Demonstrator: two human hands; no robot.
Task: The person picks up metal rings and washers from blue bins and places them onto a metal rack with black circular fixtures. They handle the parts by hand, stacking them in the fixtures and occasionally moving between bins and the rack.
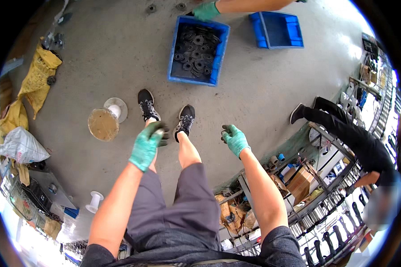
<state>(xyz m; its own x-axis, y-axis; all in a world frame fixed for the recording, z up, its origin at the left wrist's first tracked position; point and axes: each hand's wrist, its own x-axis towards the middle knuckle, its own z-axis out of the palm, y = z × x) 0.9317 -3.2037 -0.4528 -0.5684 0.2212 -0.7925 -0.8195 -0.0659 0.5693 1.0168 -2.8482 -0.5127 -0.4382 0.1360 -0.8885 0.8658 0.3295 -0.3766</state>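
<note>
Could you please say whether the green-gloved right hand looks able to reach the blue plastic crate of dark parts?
Probably yes, by bending or stepping forward: only grey floor shows between the green-gloved right hand and the blue plastic crate.

Dark parts [196,54] in blue crate [220,54]

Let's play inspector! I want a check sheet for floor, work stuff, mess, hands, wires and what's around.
Surface: gray floor, with dark specks.
Job's things: blue bin holding dark holed parts; second blue bin apart, to its right.
Clutter: tan-ended spool, yellow sack, white sack; two loose dark pieces near the top edge.
Hands: left hand and right hand, both green-gloved, away from the bins; left's contents: cannot tell.
Cables: nothing seen clearly.
Surroundings: co-worker's gloved hand at the first bin's far rim; person in dark clothes beside a crowded rack.
</note>
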